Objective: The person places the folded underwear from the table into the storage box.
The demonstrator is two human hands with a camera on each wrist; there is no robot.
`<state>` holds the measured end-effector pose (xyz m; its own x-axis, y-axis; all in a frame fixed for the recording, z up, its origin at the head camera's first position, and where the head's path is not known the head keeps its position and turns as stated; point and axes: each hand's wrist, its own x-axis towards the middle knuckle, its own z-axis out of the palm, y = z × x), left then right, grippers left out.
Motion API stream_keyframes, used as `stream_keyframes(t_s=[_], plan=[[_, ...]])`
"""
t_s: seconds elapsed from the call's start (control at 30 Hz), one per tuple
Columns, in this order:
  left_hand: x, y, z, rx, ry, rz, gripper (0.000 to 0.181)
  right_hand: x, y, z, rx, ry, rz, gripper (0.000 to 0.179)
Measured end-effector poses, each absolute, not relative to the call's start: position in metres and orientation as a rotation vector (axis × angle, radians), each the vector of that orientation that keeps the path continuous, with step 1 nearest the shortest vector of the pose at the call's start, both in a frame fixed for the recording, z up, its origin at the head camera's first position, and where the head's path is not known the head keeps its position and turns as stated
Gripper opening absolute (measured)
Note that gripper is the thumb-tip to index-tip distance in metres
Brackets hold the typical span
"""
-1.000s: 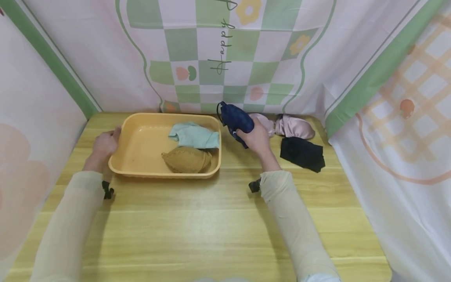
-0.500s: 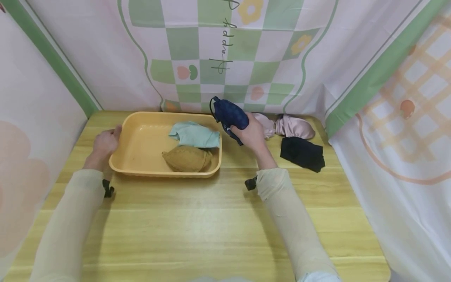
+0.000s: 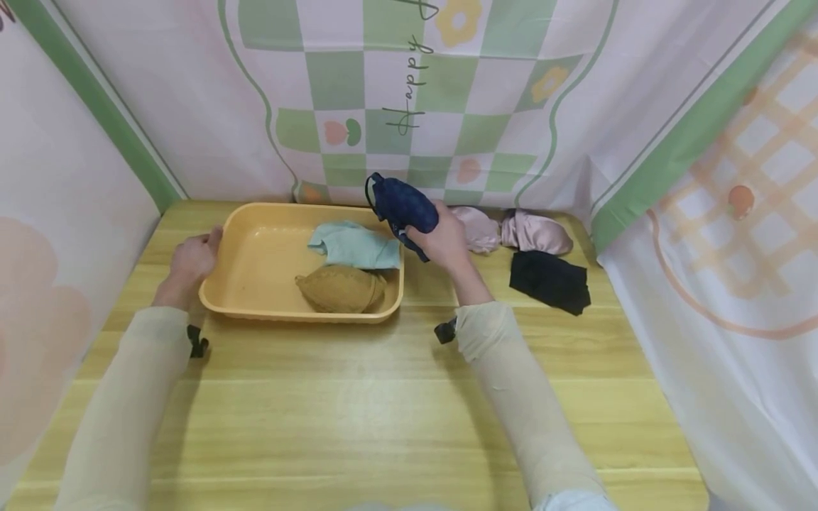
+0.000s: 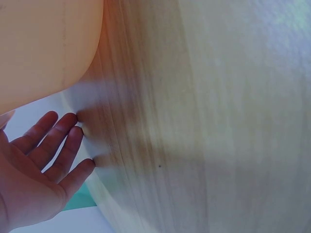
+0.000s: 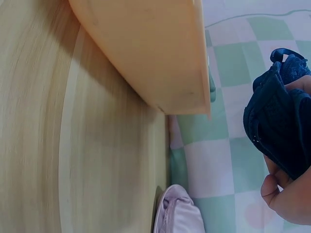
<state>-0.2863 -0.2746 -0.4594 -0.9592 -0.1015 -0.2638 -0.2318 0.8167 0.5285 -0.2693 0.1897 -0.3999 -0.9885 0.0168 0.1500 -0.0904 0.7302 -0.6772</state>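
Note:
A folded navy bra (image 3: pixel 405 206) with a thin strap loop is gripped by my right hand (image 3: pixel 444 238), held up at the right end of the yellow tray (image 3: pixel 255 312). In the right wrist view, my fingers and thumb close round the dark bra (image 5: pixel 274 121) beside the tray's outer wall (image 5: pixel 155 58). My left hand (image 3: pixel 192 259) is at the tray's left end, its thumb by the rim. The left wrist view has its fingers (image 4: pixel 60 145) spread and loosely extended below the tray. Inside the tray lie a mint-green folded garment (image 3: pixel 354 245) and a mustard folded bra (image 3: pixel 339 289).
A pink satin bra (image 3: pixel 537 233) lies at the table's back right, partly behind my right hand. In front of it is a folded black garment (image 3: pixel 551 282). A patterned curtain (image 3: pixel 396 156) hangs right behind the wooden table (image 3: pixel 345 411).
My right hand has moved left and slightly up with the navy bra, whose tip now overlaps the tray's right rim. The left hand and the tray stay in place.

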Motion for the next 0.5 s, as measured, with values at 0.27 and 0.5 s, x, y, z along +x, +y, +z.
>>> stream_keyframes(t_s=[0.27,0.5], plan=[[-0.286,-0.275,-0.459,-0.258,2.786,0.821,0.093,-0.274,0.177,-0.399,0.13,-2.779,1.157,0.07],[-0.287,-0.275,-0.46,-0.247,2.802,0.799,0.094,-0.279,0.165,-0.399,0.213,-2.811,1.059,0.068]])
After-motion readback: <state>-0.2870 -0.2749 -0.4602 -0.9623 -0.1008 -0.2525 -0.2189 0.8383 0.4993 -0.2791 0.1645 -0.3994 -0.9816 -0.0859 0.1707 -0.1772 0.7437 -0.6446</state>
